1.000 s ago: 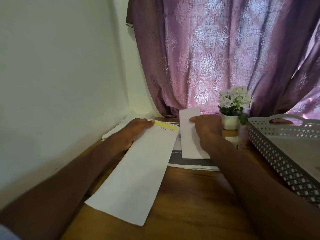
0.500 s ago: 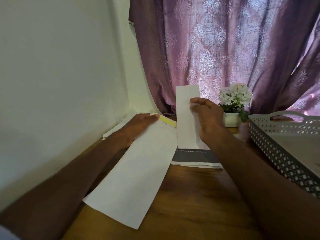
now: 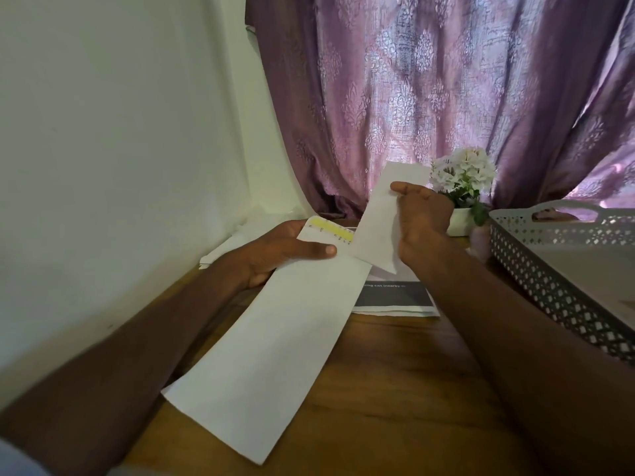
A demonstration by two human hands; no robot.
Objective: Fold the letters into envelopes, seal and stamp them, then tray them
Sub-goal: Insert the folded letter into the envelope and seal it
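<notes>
Between the right hand's [image 3: 421, 221] fingers [image 3: 403, 188], the folded letter [image 3: 381, 218] tilts.

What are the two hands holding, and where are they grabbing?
The left hand grips the envelope near its open far end. The right hand pinches the folded letter along its right edge.

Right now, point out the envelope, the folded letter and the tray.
envelope [image 3: 275, 355]: head view, middle of its blank face.
folded letter [image 3: 379, 225]: head view, centre of the sheet.
tray [image 3: 536, 269]: head view, perforated near wall.
</notes>
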